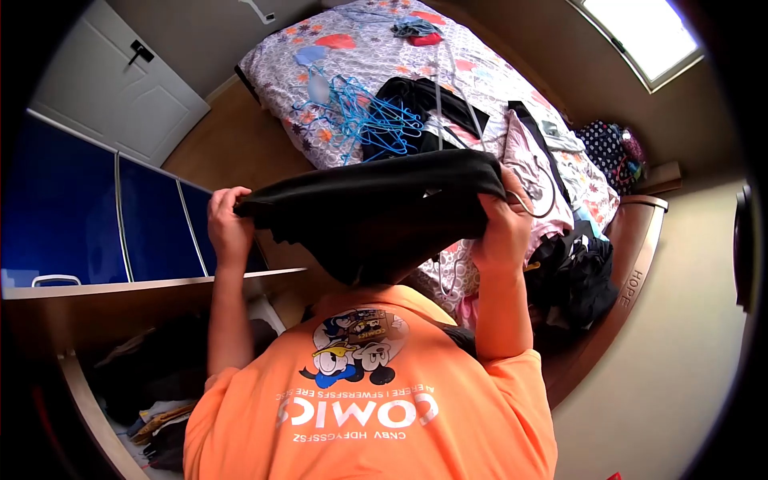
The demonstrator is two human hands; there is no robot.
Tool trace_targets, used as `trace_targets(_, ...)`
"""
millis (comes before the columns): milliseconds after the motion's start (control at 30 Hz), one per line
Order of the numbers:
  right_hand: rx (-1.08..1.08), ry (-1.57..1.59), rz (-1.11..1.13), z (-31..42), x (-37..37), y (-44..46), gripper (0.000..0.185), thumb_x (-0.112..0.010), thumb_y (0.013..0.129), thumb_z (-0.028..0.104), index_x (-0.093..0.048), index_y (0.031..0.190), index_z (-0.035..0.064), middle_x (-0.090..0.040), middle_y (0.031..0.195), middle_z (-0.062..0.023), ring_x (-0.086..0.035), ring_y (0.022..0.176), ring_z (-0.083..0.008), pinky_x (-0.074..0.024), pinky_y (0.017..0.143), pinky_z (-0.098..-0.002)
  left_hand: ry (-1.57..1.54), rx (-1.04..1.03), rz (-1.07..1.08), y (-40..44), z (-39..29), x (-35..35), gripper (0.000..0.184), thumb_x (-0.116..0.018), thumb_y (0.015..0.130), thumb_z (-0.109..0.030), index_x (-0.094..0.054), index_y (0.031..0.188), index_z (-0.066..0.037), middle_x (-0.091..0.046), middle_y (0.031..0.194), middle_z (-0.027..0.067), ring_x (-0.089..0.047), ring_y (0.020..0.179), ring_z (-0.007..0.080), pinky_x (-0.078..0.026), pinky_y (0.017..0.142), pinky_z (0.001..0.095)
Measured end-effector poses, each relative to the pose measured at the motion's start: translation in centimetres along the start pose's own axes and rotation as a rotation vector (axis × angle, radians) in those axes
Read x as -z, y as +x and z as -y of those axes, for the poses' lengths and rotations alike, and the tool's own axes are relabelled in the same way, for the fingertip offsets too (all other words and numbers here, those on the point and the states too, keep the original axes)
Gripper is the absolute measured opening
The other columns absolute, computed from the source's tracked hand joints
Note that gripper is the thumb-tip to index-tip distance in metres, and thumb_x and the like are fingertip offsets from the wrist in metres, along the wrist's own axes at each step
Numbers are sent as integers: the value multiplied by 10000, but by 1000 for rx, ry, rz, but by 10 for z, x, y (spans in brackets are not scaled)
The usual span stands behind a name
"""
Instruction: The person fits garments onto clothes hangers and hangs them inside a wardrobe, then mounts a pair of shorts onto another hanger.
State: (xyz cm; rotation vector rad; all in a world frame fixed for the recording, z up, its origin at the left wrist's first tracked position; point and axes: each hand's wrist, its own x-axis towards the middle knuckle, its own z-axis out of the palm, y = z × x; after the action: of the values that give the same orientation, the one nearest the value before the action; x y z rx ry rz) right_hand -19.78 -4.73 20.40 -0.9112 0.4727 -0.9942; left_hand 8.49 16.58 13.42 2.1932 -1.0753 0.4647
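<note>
A black garment is stretched sideways in front of my chest; its exact kind is not clear. My left hand grips its left end, with fingers closed around the cloth. At the opposite end, my right hand pinches the upper corner. A thin, pale curved loop shows beside the right hand; I cannot tell whether it belongs to the garment. Beyond the cloth, a tangled pile of blue hangers lies on the bed next to dark clothing.
A pink garment and a black heap of clothes lie along the bed's right side, near the wooden bed end. Blue cabinet panels stand at left, above an open compartment with folded clothes. A white door is behind.
</note>
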Motion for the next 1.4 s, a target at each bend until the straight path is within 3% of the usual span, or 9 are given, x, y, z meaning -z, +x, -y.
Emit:
trace_targets(67,-40,59,-26,-2,0,-12,370,-545,756,-92,-585,1119,-26,-648,986,-74,-616,875,-127,-487,785,-232,-309,253,215,2,15,4,174,-636,728,55,-594,865,-44,-562,902,65,-580,799,163,-473,727,272)
trace_targets(200,-110,89,70,-19,7,-31,276,-537,764,-54,-584,1031,-3,-637,909,-47,-604,807,-104,-485,746,-230,-516,456,49,-3,34,-16,180,-666,744,44,-593,892,-28,-577,827,25,-553,749,109,-454,697,227)
trace_targets(400,-171,-223,91,-13,1,-57,109,-600,804,74,-621,901,30,-536,752,26,-455,674,-59,-348,628,-180,-131,432,492,-29,63,-53,205,-428,838,17,-586,959,-32,-622,865,57,-575,778,164,-454,704,288)
trace_targets(533,-289,-111,157,2,2,-69,114,-620,828,80,-635,922,18,-581,887,12,-476,777,-46,-362,700,-184,-1314,1069,430,-18,42,-43,406,-347,940,-339,-548,1169,-70,-594,1139,101,-580,1008,228,-458,867,364)
trace_targets(833,-212,-171,72,3,24,-65,154,-656,807,71,-627,934,-11,-643,822,-17,-602,732,-81,-480,689,-210,-1792,756,596,-6,10,-42,494,-437,908,-362,-456,1298,-59,-508,1283,101,-474,1195,235,-343,1018,400)
trace_targets(1033,-180,49,-7,13,25,-57,110,-658,827,85,-642,898,2,-645,801,-17,-583,685,-54,-455,613,-184,-1260,487,667,11,2,-25,631,-570,780,-175,-368,1364,-47,-522,1262,129,-552,1104,250,-422,957,403)
trace_targets(1167,-149,96,-62,22,35,-50,97,-655,833,76,-641,905,12,-653,822,-20,-602,723,-69,-481,655,-208,-1989,447,701,9,-18,1,655,-580,832,-209,-303,1410,-73,-553,1217,165,-553,1109,278,-426,961,449)
trace_targets(1333,-46,-11,-154,28,51,-37,70,-658,823,59,-625,876,27,-647,824,-11,-593,704,-58,-475,631,-192,-1865,691,565,10,-8,-2,650,-611,859,-187,-291,1414,-77,-558,1219,130,-551,1109,238,-417,955,477)
trace_targets(1400,-10,-154,-220,27,55,-33,78,-671,829,92,-611,824,41,-603,765,39,-519,658,-12,-412,578,-162,-2019,450,960,10,-6,-2,582,-623,856,-164,-370,1367,-50,-602,1139,110,-591,1007,199,-475,866,374)
